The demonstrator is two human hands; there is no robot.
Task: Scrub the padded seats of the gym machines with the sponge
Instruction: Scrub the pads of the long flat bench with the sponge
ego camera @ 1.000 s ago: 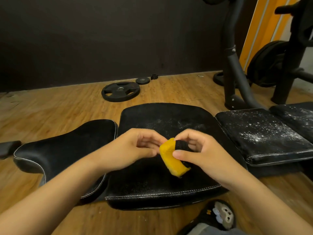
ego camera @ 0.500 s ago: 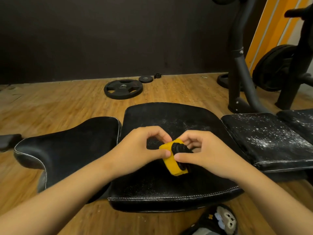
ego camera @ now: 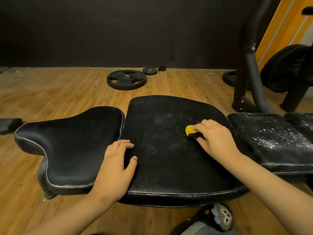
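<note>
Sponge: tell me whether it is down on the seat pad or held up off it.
Down on it. The right hand holds the sponge against the middle seat pad, no gap showing beneath its dark underside.

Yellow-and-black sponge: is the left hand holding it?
No, the right hand holds the yellow-and-black sponge on the middle black padded seat; the left hand rests open at that seat's left edge.

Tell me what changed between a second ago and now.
The left hand let go of the yellow-and-black sponge and moved down-left to rest on the left edge of the middle black padded seat. The right hand, still gripping the sponge, carried it down and right onto that seat. The white-speckled black pad on the right and the black weight plate stayed put.
</note>
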